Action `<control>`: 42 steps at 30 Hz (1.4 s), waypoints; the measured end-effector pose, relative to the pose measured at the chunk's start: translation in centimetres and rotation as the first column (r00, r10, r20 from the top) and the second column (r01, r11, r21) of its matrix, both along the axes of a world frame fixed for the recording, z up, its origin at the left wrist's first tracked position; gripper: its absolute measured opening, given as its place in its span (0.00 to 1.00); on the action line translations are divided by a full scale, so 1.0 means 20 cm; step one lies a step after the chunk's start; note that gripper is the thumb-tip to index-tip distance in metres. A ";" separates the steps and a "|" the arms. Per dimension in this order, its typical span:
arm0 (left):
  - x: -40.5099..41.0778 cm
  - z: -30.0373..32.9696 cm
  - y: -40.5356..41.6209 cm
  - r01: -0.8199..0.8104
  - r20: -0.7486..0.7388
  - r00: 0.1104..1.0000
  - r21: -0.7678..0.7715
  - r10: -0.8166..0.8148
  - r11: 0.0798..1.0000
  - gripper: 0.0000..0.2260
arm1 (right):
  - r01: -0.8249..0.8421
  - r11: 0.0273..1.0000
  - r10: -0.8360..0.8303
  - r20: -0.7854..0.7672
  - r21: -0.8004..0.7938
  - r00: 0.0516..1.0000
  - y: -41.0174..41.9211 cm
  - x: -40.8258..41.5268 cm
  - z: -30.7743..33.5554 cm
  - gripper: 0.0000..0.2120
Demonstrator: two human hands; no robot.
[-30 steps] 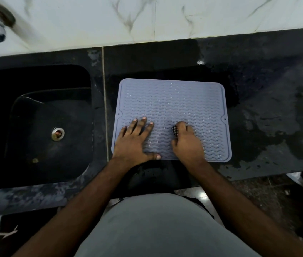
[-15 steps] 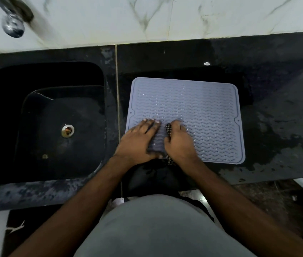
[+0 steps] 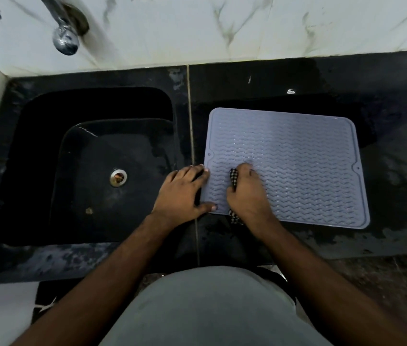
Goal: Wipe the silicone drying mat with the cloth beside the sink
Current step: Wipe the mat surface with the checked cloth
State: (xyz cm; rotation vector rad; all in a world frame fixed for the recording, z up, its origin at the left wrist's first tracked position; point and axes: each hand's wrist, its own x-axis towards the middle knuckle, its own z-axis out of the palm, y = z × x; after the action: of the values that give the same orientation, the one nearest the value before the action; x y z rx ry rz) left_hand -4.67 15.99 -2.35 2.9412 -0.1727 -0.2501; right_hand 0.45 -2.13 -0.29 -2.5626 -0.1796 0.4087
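A grey silicone drying mat (image 3: 297, 171) with a wavy ribbed surface lies flat on the black counter, right of the sink. My right hand (image 3: 246, 193) presses a black-and-white checked cloth (image 3: 233, 179) onto the mat's near left part; most of the cloth is hidden under the palm, with bits showing at the fingers and by the wrist. My left hand (image 3: 182, 192) lies flat with fingers spread on the mat's left edge, its thumb on the near left corner.
A black sink (image 3: 92, 166) with a metal drain (image 3: 118, 177) sits to the left. A chrome tap (image 3: 65, 38) sticks out from the white marble wall. The black counter (image 3: 397, 196) right of the mat looks wet and streaked. Its front edge is close to my body.
Both hands have slid left across the mat. My left hand went from the mat's middle to its left edge, and my right hand with the cloth followed to the near left part.
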 end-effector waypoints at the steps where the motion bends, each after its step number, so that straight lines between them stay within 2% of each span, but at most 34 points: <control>1: 0.00 0.00 0.01 0.016 -0.015 1.000 -0.004 -0.016 1.000 0.47 | -0.009 1.000 0.009 0.013 0.003 1.000 0.04 -0.01 0.00 0.25; 6: -0.03 -0.04 0.09 0.068 -0.057 0.996 -0.033 -0.070 0.997 0.50 | -0.037 0.999 0.037 0.015 -0.039 0.999 0.12 -0.05 -0.01 0.23; 11: -0.01 -0.05 0.14 0.119 -0.072 0.989 -0.087 -0.126 0.989 0.47 | -0.033 0.999 0.034 -0.023 0.023 0.999 0.22 -0.06 0.01 0.21; 14: -0.02 -0.06 0.20 0.152 -0.050 0.986 -0.133 -0.160 0.979 0.44 | -0.097 0.995 0.097 0.000 -0.034 0.995 0.30 -0.09 0.01 0.23; 20: -0.12 -0.09 0.31 0.063 -0.031 0.997 -0.170 -0.070 0.983 0.41 | -0.118 0.990 0.117 -0.017 -0.073 0.993 0.36 -0.10 0.01 0.22; 24: -0.14 -0.08 0.32 0.007 -0.020 1.000 -0.188 -0.011 0.982 0.42 | -0.125 0.991 0.130 -0.097 0.056 0.987 0.37 -0.05 0.02 0.19; 27: -0.12 -0.07 0.31 -0.024 -0.017 1.000 -0.214 0.021 0.977 0.44 | -0.059 0.969 0.113 -0.215 0.241 0.970 0.38 -0.03 0.05 0.16; 30: -0.11 -0.05 0.31 -0.049 -0.009 0.999 -0.231 0.048 0.972 0.45 | 0.013 0.930 0.078 -0.232 0.366 0.969 0.35 -0.04 0.05 0.17; 34: -0.09 -0.03 0.26 -0.076 0.006 0.997 -0.265 0.080 0.961 0.44 | 0.277 0.817 -0.106 -0.341 0.505 0.934 0.21 -0.02 0.08 0.15; 38: -0.01 0.00 0.16 -0.086 0.023 0.995 -0.290 0.097 0.953 0.42 | 0.454 0.696 -0.288 -0.363 0.557 0.886 0.03 0.05 0.11 0.16; 42: 0.10 0.01 0.03 -0.069 0.036 0.996 -0.298 0.084 0.952 0.40 | 0.515 0.657 -0.365 -0.364 0.551 0.857 -0.17 0.12 0.14 0.16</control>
State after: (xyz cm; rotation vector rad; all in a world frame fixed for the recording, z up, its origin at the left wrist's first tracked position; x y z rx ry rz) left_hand -2.62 16.52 -2.10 2.6494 -0.0925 -0.1285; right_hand 2.90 -5.48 2.54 -1.7767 0.3475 0.3593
